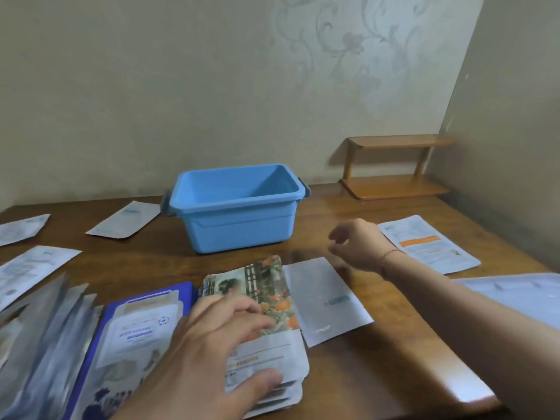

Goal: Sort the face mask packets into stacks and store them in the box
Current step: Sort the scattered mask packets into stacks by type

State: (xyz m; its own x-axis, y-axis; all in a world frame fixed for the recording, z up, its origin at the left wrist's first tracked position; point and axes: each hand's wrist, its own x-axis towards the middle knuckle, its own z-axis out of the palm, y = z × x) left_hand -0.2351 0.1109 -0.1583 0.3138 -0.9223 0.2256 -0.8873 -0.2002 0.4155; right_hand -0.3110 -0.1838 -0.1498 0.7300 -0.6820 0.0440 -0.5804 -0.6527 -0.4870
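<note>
A blue plastic box (239, 225) stands open and empty at the middle of the wooden table. In front of it lies a stack of flower-print mask packets (269, 301); my left hand (212, 353) rests flat on that stack, fingers spread. To its left sits a blue-bordered packet stack (136, 325). A grey-white packet (327, 298) lies just right of the flower stack. My right hand (357, 244) hovers above the table beyond that packet, fingers loosely curled, holding nothing. An orange-banded white packet (430, 244) lies further right.
Several white packets (124, 221) are scattered at the left and back left, with silvery ones (36, 328) fanned at the near left. A white lid or tray (527, 292) is at the right edge. A small wooden shelf (394, 168) stands in the back right corner.
</note>
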